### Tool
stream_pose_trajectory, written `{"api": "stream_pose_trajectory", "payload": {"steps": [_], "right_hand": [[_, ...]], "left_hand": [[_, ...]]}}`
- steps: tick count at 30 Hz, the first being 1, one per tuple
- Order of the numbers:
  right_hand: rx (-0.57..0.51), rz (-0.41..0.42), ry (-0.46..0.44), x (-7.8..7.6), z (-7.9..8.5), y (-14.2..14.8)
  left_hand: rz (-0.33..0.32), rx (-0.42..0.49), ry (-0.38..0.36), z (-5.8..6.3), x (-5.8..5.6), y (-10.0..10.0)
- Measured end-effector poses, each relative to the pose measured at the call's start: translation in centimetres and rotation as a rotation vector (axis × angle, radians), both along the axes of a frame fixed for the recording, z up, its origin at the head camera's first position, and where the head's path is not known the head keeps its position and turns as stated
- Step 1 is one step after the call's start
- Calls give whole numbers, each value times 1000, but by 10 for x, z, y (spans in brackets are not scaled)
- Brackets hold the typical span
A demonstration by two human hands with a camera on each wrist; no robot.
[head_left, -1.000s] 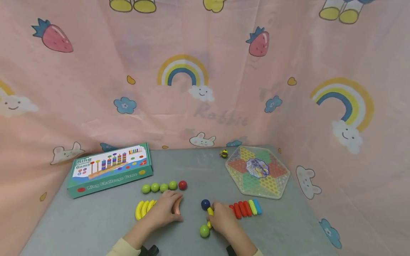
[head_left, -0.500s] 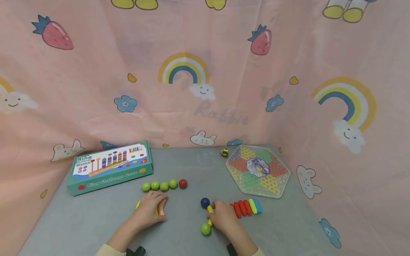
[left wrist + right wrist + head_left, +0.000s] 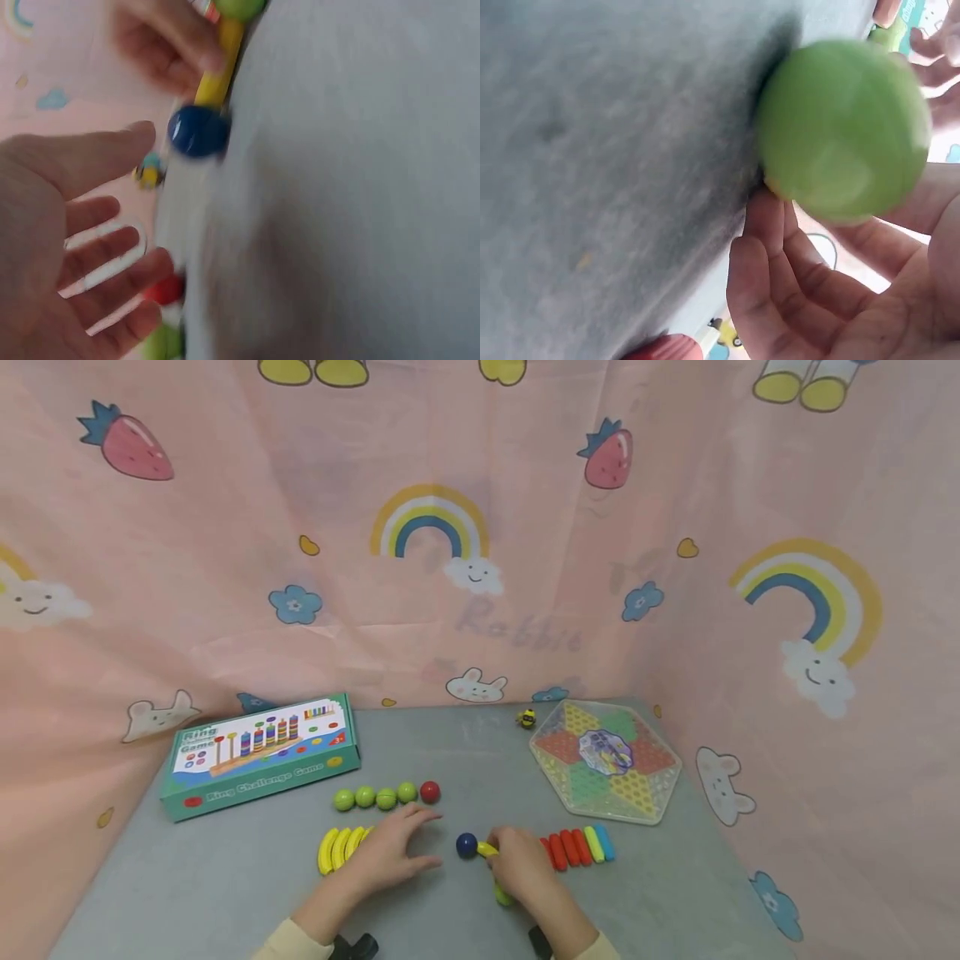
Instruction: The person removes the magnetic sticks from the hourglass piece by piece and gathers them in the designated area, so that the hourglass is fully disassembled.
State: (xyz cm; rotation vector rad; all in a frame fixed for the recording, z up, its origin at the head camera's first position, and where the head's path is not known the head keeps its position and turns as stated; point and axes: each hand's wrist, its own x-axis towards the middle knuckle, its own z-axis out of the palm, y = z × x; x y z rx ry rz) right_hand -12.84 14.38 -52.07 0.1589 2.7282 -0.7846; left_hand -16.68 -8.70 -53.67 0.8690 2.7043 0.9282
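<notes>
My right hand pinches a yellow rod with a dark blue ball at one end and a green ball at the other. In the head view the fingers hide most of the rod, and the green ball peeks out below them. My left hand is spread and holds nothing, its fingertips pointing towards the blue ball across a small gap. Under its wrist side lies a row of curved yellow pieces, partly covered. Just beyond it, green balls and a red ball form a line.
Right of my right hand lie several red rods, a yellow-green rod and a blue one. Behind stand a green game box, a hexagonal star-patterned board and a small bee figure. A pink printed cloth hangs behind the table.
My left hand went left over the yellow pieces, then came back right with fingers spread. My right hand turned the rod, bringing the blue ball left and the green ball right, partly behind the hand.
</notes>
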Motion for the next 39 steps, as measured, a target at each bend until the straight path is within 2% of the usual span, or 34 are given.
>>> {"api": "stream_pose_trajectory", "payload": {"steps": [4, 9, 22, 27, 29, 34, 39], "right_hand": [[44, 47, 53, -2, -2, 0], [42, 75, 97, -4, -4, 1], [-21, 32, 95, -8, -10, 6], [-28, 41, 95, -9, -9, 6], [-34, 50, 103, -8, -8, 7], [-40, 51, 97, -9, -8, 7], [-42, 37, 72, -9, -8, 6]], "left_hand": [[-63, -16, -59, -8, -3, 22], [-68, 18, -92, -16, -5, 36], [-55, 32, -56, -15, -2, 42], [-49, 35, -43, -14, -2, 42], [-32, 51, -13, -13, -4, 43], [56, 92, 126, -7, -19, 42], [138, 64, 198, -4, -43, 40]]}}
